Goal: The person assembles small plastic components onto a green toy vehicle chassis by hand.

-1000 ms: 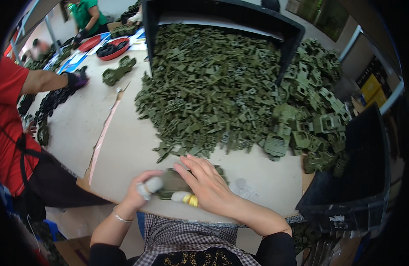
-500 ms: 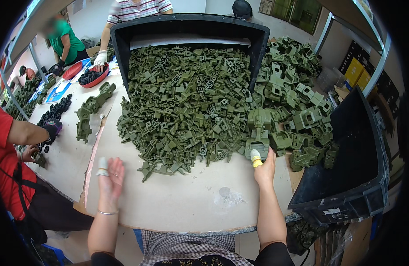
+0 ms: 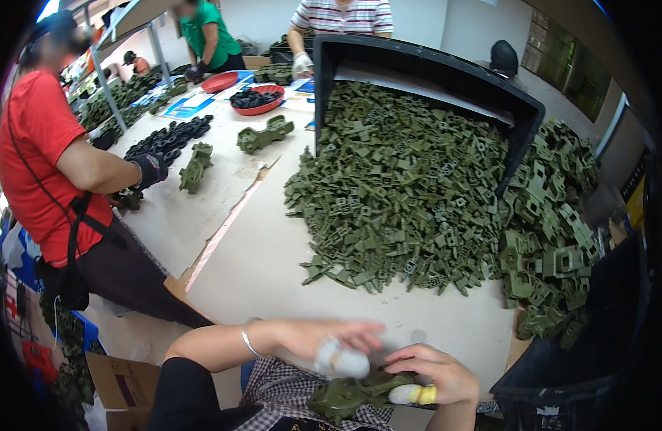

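Close to my lap, at the table's near edge, my right hand (image 3: 438, 375) holds a dark green plastic toy vehicle body (image 3: 341, 399). Its fingers curl over one end, and a white and yellow wrap covers the thumb. My left hand (image 3: 327, 343) hovers just above the body with fingers stretched out, slightly blurred, its thumb wrapped in white. Whether it touches the body I cannot tell. Beyond both hands lies a big heap of small green plastic parts (image 3: 403, 194), spilling from a tipped black bin (image 3: 431, 54).
Larger green vehicle bodies (image 3: 553, 251) are piled at the right, beside another black bin (image 3: 582, 359). At the left a person in a red shirt (image 3: 47, 165) works near black parts (image 3: 169, 140). A red bowl (image 3: 255, 108) of black pieces stands farther back.
My view has swung left. My right hand has brought a green vehicle body from the pile's near side to my lap. My left hand has come over beside it.
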Motion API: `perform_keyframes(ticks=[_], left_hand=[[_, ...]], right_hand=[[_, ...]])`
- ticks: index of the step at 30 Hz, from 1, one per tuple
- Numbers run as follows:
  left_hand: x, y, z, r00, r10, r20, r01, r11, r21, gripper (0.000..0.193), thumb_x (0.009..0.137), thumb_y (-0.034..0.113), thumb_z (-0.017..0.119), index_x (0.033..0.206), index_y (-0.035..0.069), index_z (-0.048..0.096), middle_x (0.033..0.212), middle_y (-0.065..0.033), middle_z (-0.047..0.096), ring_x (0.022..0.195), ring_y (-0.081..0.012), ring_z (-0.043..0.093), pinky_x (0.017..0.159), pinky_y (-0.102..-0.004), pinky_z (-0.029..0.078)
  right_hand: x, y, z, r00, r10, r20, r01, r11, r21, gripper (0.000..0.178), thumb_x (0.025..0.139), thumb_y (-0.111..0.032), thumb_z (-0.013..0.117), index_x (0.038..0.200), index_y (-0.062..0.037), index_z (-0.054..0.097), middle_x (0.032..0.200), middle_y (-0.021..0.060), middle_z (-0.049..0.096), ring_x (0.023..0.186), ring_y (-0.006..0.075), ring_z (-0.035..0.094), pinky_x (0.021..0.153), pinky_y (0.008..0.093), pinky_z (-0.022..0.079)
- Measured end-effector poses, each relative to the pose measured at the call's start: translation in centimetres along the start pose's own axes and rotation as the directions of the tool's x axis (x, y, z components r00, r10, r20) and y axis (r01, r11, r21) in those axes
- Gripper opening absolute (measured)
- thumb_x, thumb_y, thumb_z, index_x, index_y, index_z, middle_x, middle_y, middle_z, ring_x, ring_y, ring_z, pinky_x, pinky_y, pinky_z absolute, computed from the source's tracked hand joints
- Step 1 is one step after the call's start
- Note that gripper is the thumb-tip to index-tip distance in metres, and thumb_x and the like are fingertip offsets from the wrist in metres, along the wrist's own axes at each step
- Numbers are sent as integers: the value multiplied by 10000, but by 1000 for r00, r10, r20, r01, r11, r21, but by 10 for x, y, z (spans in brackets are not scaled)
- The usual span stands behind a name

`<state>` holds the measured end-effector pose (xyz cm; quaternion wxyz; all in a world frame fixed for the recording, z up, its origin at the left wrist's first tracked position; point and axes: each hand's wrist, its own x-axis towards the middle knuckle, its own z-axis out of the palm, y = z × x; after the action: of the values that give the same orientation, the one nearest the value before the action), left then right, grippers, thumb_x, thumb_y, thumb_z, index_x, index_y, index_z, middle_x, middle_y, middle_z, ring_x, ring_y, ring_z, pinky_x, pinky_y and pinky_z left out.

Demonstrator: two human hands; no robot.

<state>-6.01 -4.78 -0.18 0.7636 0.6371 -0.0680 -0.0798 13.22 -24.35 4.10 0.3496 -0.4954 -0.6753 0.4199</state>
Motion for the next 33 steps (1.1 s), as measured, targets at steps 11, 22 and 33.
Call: perform_keyframes(ticks=[11,22,33], left_hand=[[-3,-59,53,783,345,-517,-270,938,216,710,769,78,654,1347,14,246,1160,-116,473,1070,-201,496,878,-291,414],[-44,-65,9,600,68,-797,-609,685,-400,453,822,187,582,1217,21,434,1110,-116,525,1029,-210,524,872,-349,437],[-17,-53,-62,472,-158,-867,-253,918,-305,450,892,401,481,1190,66,446,1044,-67,553,920,-223,576,844,-374,455]], right_hand=[[32,26,85,756,218,-617,6,940,341,700,698,-195,733,1257,36,382,1164,147,525,1063,200,531,882,314,429],[-30,23,9,427,360,-829,40,909,415,532,730,-88,674,1193,20,435,984,137,553,889,256,568,792,348,462],[90,66,-3,706,-75,-705,-482,679,-554,475,685,-109,692,1113,-25,504,839,102,516,733,265,552,604,373,458]])
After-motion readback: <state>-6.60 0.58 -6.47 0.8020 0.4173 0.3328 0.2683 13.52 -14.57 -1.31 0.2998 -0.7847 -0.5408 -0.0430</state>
